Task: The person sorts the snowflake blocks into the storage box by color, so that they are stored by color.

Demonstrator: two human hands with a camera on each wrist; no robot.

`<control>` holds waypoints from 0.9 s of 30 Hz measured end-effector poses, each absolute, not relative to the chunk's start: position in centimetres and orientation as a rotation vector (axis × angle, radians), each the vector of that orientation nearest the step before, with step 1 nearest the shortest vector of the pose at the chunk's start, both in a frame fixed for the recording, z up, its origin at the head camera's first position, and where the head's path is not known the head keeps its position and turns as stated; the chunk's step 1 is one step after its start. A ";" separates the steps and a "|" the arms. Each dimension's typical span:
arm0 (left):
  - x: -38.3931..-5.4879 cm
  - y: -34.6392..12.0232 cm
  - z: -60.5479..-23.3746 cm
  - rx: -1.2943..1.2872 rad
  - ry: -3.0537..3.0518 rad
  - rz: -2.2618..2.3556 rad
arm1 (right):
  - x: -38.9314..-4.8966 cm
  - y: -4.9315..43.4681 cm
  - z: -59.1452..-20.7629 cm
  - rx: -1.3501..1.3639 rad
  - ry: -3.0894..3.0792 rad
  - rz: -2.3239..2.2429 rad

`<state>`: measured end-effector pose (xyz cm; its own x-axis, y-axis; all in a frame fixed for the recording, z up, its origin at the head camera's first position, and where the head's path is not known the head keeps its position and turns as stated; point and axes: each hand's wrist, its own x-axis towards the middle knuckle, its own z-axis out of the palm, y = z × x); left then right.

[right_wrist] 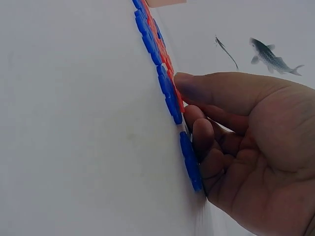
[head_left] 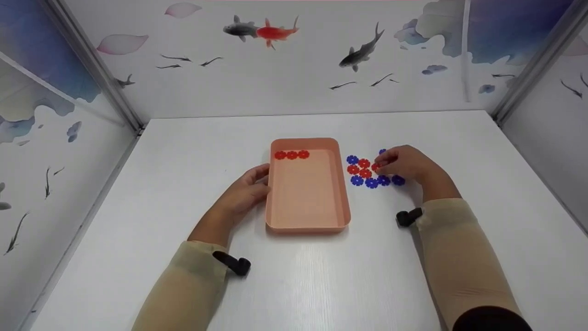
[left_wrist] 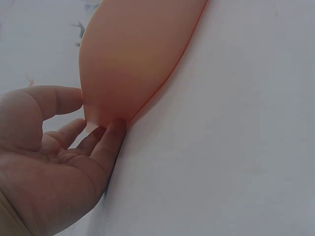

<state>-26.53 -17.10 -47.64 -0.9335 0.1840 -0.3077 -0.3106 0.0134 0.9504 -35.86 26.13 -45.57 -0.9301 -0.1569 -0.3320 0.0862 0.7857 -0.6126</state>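
- Head view shows the work partly along: three red pieces [head_left: 292,155] lie side by side in the tray [head_left: 303,197], in a row along its far edge. The row begins by the far left corner and stops short of the far right one.
- Outside the tray, on the bench [head_left: 294,285] beside the tray's right edge, are four loose reds [head_left: 364,163] and at least six blues [head_left: 357,180]. The right hand [head_left: 408,163] may hide more.
- No blue shows in the tray, so what is done amounts to that one red row. With more pieces outside than in, I judge the work to be at an early stage.
- Of the loose reds, the rightmost is at the right hand's fingertips; the other three sit together nearer the tray. Most of the blues lie along the near side of the group, one lies at its far left corner and one shows beyond the hand.
- Right hand: thumb and forefinger come to that rightmost red, and the right wrist view has the thumb against its edge. Whether they pinch it firmly I cannot tell; it looks level with the pieces on the bench, not clearly raised.
- Left hand [head_left: 243,193]: grips the tray's left wall, thumb at the rim and a fingertip low near the base. The tray sits on the bench, its long edges running from near to far.
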 end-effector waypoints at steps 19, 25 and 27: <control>-26.5 -17.1 -47.8 -0.128 1.955 1.986 | -36.5 26.3 -45.8 0.082 2.579 -1.049; -26.6 -17.1 -47.6 -0.122 1.970 1.976 | -36.7 26.1 -45.4 0.149 2.523 -1.289; -26.5 -17.2 -47.6 -0.121 1.965 1.978 | -36.6 25.7 -45.0 0.141 2.502 -1.379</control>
